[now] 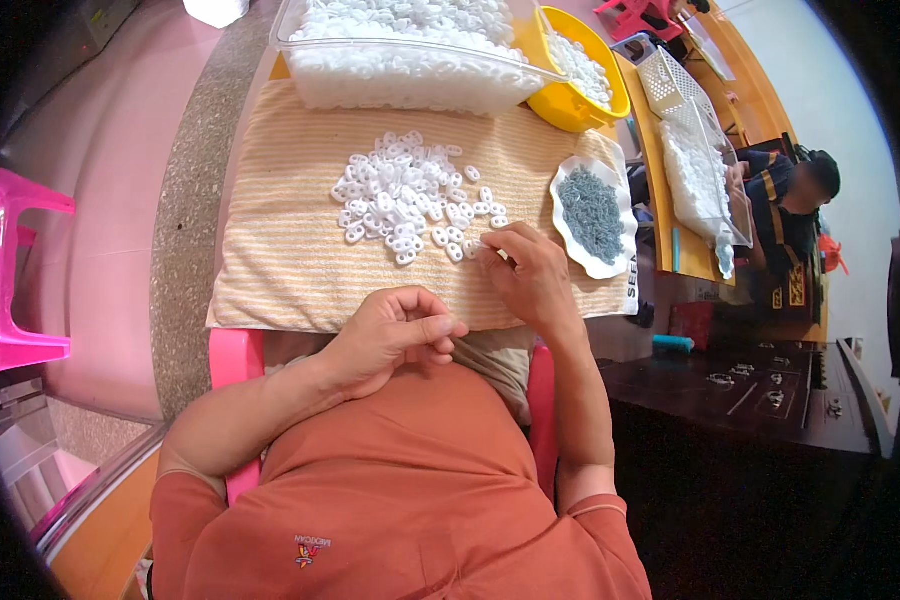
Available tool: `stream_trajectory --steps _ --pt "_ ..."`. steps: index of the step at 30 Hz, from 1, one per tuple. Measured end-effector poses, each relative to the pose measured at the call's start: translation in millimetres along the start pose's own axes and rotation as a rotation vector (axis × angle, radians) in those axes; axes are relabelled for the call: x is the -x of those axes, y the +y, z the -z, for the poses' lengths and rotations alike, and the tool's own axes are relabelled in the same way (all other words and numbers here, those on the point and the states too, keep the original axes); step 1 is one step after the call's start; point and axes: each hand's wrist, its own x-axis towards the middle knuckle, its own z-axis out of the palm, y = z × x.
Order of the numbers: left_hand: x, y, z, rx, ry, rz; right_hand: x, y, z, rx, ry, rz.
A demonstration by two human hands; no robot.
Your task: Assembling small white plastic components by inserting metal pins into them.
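Observation:
Small white oval plastic pieces with two holes lie in a loose pile (395,190) on a striped towel (290,215). My right hand (532,275) reaches to the pile's near right edge. Its fingertips are closed at one white two-holed plastic piece (472,249). Closer to my body, above the towel's near edge, my left hand (395,338) has its thumb and fingers pinched together. Whatever lies between those fingertips is too small or hidden to name. To the right of my right hand sits a white scalloped dish (560,190) holding many small grey-blue parts (592,215).
At the towel's far side stands a clear plastic bin (420,45) heaped with white pieces, beside a yellow basin (570,118) of more. Farther right, a person (785,200) sits by another filled clear bin (695,175). A pink stool (15,270) stands at left.

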Motion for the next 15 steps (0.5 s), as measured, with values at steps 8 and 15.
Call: stream_trajectory --steps 8,15 --pt "-1 -1 0 0.002 -0.004 -0.01 -4 -4 -5 0.079 -0.004 -0.041" --pt "0 1 -3 0.007 -0.003 -0.005 -19 -10 0 -0.015 -0.052 0.029"
